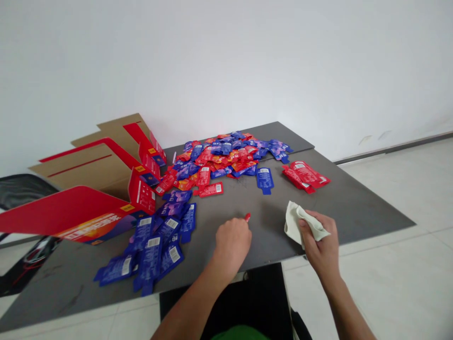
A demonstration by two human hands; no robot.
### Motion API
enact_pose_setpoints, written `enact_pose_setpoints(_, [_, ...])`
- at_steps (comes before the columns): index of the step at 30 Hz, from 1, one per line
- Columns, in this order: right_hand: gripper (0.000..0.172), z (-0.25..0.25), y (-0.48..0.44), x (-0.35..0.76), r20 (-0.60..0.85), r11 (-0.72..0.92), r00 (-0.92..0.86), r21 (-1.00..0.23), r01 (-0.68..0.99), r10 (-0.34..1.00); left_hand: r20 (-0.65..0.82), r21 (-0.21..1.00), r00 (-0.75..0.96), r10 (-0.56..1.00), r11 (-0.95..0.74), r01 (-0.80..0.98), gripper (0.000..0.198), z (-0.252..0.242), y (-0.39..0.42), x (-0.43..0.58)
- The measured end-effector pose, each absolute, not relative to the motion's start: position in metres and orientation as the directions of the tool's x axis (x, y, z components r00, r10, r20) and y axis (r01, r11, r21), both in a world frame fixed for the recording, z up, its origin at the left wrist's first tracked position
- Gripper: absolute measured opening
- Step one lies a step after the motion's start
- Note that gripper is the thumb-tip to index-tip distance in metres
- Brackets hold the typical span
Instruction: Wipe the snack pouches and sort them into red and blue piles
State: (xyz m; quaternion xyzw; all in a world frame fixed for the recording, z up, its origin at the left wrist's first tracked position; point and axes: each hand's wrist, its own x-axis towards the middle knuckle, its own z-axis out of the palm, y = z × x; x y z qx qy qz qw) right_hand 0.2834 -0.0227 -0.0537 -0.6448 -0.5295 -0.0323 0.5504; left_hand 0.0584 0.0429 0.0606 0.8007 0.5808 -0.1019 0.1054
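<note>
My left hand (233,243) is closed just above the near part of the table, in a fist around a small red-tipped thing (247,217). Only its end pokes out past the fingers; the rest is hidden. To the right, my right hand (322,243) pinches a crumpled off-white cloth (293,222) between thumb and fingers, over the table's front edge. Beyond that hand lies a small stack of red sachets (306,175). A single blue sachet (264,180) rests flat on the table ahead of my left hand.
A heap of mixed red and blue sachets (226,153) covers the back of the grey table (354,198). Several blue sachets (152,255) lie overlapping at front left. Open red cartons (143,193) with raised flaps stand at left, before a white wall (226,61).
</note>
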Motion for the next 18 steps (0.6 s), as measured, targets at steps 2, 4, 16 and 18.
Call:
enact_pose_setpoints(2, [0.033, -0.054, -0.023, 0.284, 0.626, 0.184, 0.426, -0.677, 0.713, 0.653, -0.262, 0.060, 0.321, 0.910, -0.317, 0.947, 0.035, 0.059, 0.051, 0.048])
enact_pose_setpoints(4, [0.032, -0.054, -0.023, 0.284, 0.619, 0.190, 0.423, -0.684, 0.704, 0.662, -0.250, 0.129, 0.358, 0.900, -0.335, 0.933, 0.038, 0.058, 0.063, 0.041])
enact_pose_setpoints(16, [0.031, -0.058, -0.026, 0.284, 0.596, 0.227, 0.363, -0.691, 0.686, 0.716, -0.099, 0.986, 0.586, 0.804, 0.000, 0.166, 0.028, 0.088, 0.170, 0.208])
enact_pose_setpoints(18, [0.032, -0.058, -0.026, 0.284, 0.597, 0.223, 0.369, -0.691, 0.687, 0.712, -0.185, 0.980, 0.596, 0.782, 0.100, 0.172, 0.025, 0.087, 0.180, 0.244])
